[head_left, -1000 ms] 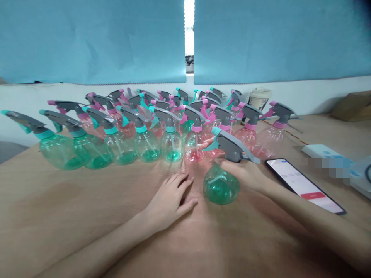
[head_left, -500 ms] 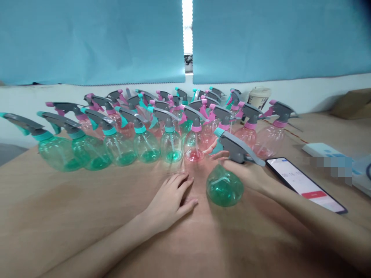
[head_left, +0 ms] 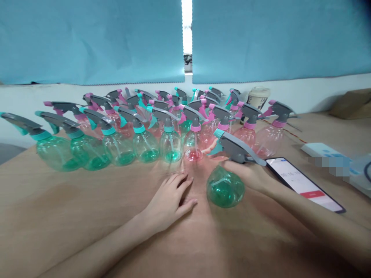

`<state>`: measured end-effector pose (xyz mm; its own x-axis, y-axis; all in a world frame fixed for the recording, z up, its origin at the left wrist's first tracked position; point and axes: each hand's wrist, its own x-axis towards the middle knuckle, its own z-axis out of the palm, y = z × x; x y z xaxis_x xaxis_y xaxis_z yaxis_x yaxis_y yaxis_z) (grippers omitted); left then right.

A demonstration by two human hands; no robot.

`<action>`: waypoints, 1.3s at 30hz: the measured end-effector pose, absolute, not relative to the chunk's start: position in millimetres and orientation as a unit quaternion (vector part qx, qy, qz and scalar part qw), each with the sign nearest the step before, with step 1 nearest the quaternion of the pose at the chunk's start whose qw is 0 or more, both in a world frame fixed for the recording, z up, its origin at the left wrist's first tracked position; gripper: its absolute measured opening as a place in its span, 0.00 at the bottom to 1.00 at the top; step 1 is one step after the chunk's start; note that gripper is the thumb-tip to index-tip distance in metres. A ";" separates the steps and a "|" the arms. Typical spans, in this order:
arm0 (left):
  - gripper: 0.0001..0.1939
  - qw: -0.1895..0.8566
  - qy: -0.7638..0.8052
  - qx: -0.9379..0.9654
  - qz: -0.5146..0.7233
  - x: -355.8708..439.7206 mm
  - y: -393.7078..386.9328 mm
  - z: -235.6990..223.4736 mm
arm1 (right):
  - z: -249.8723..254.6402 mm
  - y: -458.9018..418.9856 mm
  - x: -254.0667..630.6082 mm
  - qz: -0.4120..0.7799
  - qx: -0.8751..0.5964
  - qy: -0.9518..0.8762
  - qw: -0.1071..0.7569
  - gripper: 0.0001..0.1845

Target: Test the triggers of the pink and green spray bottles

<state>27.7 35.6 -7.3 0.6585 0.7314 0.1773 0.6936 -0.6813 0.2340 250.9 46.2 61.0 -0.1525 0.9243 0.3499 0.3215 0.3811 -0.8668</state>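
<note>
My right hand (head_left: 249,174) is wrapped round the neck of a green spray bottle (head_left: 225,188) with a grey trigger head and teal nozzle, held just above the brown table (head_left: 72,216) and tilted toward me. My left hand (head_left: 169,200) lies flat on the table beside it, fingers spread, holding nothing. Behind both hands stand several rows of spray bottles: green ones (head_left: 87,152) on the left and pink ones (head_left: 249,135) on the right and at the back.
A phone (head_left: 304,184) with a lit timer screen lies to the right of my right hand. Further right are a white box (head_left: 321,151) and a white device (head_left: 361,175). A paper cup (head_left: 259,97) stands behind the bottles. Blue curtains hang at the back.
My right hand has shifted the green bottle slightly right and away from me, lifting and tilting it a little. My left hand has stayed in place.
</note>
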 end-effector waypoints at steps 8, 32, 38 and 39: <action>0.26 0.066 0.397 0.907 0.121 28.1 35.6 -7.5 | 58.5 45.8 250.0 0.297 -0.453 -0.692 0.477 0.18; 0.27 0.067 0.394 0.909 0.121 30.0 33.3 -4.4 | 61.4 44.0 247.3 0.320 -0.439 -0.691 0.477 0.06; 0.26 0.066 0.395 0.908 0.123 29.3 33.3 -5.6 | 61.7 45.1 247.6 0.299 -0.460 -0.680 0.486 0.04; 0.26 0.065 0.395 0.908 0.122 29.3 33.4 -5.7 | 62.2 45.2 247.6 0.295 -0.464 -0.679 0.486 0.04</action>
<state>29.3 33.4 -5.7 0.6573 0.7340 0.1708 0.7020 -0.6788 0.2154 247.6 45.2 62.2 -0.0973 0.9170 0.3868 0.3439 0.3956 -0.8516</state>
